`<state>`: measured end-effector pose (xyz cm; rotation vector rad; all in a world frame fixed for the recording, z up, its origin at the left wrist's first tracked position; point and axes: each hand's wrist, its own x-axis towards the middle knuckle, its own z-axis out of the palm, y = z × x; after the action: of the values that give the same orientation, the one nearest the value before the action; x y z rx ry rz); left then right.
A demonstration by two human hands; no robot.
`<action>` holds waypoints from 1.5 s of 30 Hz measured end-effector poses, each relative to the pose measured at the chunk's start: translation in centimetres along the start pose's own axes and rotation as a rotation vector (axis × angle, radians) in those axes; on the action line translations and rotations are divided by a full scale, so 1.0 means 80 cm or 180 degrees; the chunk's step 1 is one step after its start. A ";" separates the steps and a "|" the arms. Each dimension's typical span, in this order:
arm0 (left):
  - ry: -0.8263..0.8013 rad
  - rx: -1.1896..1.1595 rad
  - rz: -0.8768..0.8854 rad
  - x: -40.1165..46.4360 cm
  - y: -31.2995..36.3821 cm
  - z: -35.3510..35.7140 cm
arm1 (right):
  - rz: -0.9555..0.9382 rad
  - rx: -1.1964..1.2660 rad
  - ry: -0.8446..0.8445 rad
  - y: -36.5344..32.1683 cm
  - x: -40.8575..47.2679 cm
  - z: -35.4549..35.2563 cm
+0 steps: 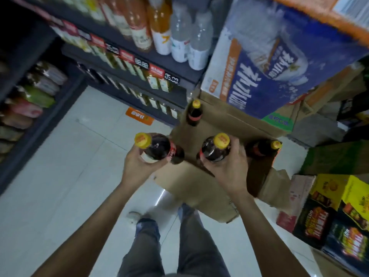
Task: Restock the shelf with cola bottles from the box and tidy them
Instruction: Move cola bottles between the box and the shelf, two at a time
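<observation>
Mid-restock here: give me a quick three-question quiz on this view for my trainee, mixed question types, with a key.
1. True or false: the left hand and the right hand each hold a cola bottle.
2. How many cola bottles stand on the cardboard box, held by no hand?
3. The bottle caps are: A) red B) yellow C) white.

Key:
1. True: the left bottle and the right bottle are both gripped.
2. Two: the far bottle and the right-edge bottle.
3. B.
</observation>
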<state>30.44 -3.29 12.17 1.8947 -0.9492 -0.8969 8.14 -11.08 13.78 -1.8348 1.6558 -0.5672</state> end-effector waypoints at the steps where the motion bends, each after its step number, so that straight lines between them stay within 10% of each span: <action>1: 0.0150 -0.0085 -0.0039 -0.017 0.002 -0.030 | -0.0124 0.0063 -0.0136 -0.024 -0.008 0.004; 23: 0.3245 -0.0978 -0.0072 -0.327 -0.189 -0.631 | -0.2351 0.1161 -0.2893 -0.579 -0.297 0.386; 45: 0.5356 0.0341 0.0140 -0.389 -0.340 -1.244 | -0.4295 0.2169 -0.3261 -1.183 -0.585 0.758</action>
<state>107.37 68.16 36.46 1.8606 0.0527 0.8362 111.80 48.29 37.28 -1.8875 -0.5193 -0.4340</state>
